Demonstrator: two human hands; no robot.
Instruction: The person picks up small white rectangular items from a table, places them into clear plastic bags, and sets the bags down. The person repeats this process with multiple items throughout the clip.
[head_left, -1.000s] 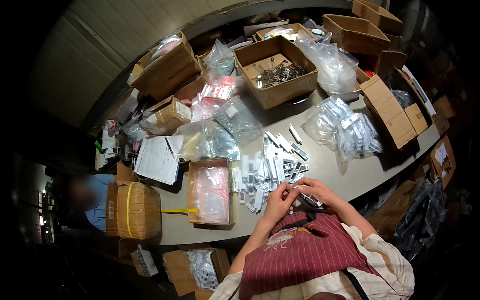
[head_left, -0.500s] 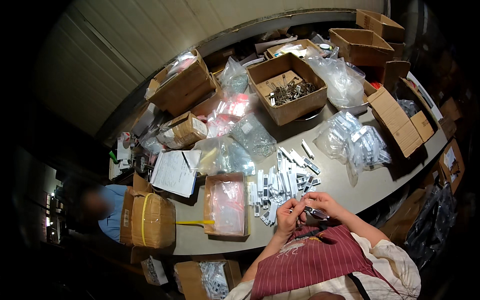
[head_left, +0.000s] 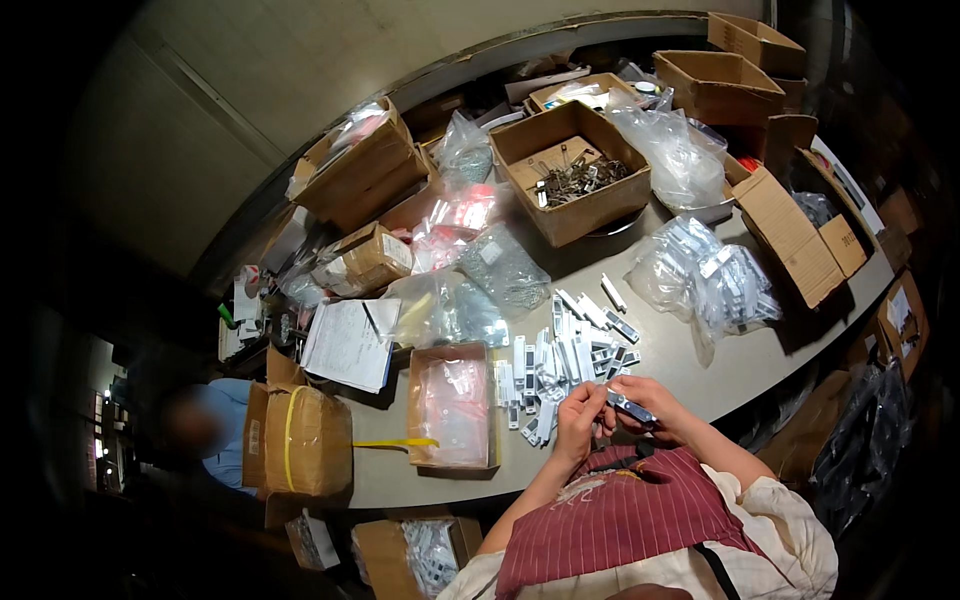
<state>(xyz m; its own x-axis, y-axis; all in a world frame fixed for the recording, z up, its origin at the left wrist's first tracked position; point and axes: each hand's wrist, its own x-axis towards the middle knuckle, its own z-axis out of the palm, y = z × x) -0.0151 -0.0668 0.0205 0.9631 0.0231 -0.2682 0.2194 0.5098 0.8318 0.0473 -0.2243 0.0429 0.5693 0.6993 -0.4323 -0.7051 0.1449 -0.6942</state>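
Note:
My right hand grips a small bar-shaped fitting, dark and shiny with lighter ends, that looks like a magnetic cabinet catch. Close against it is my left hand, its fingers pinched together at the fitting's left end; what lies between those fingertips is too small to make out. Just beyond both hands, a loose heap of similar white fittings covers the table, some showing dark slotted faces. Left of the heap stands an open carton holding clear plastic bags with pinkish edges.
An open box of metal parts stands at the back. Bagged white fittings lie to the right, near an open-flapped carton. At left are a notepad, a yellow-strapped carton and a person in blue.
The fitting in my right hand has shifted slightly up and turned, showing more of its dark face. Both hands stay close together. The view has moved a little.

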